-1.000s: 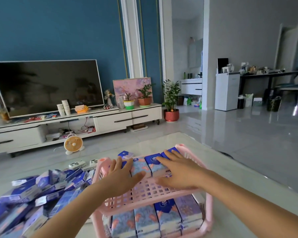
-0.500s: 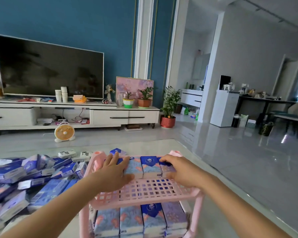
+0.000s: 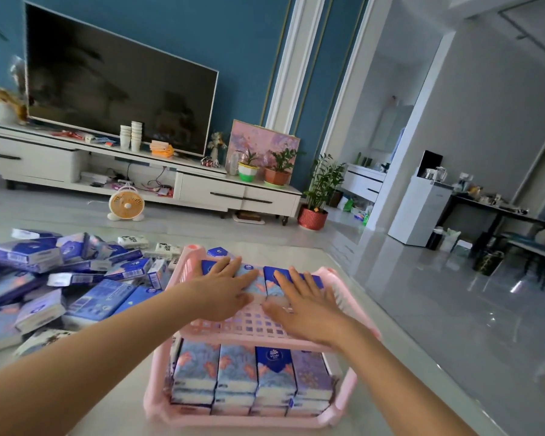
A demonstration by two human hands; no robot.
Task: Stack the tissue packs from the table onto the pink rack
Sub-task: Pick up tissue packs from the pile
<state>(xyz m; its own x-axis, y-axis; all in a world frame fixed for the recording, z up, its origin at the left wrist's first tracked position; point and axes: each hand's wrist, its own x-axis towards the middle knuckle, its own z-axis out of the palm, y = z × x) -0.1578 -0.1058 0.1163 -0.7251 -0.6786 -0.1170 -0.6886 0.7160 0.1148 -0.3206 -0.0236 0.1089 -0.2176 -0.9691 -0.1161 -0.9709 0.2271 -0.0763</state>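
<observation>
Tissue packs (image 3: 258,287) partly under hands (image 3: 224,291) (image 3: 302,309)

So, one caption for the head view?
Left hand and right hand rest flat on tissue packs atop the pink rack.

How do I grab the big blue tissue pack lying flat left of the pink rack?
Probably from above: thumb on one long side, fingers on the other. The blue tissue pack lies broad face up, so both sides look reachable.
</observation>
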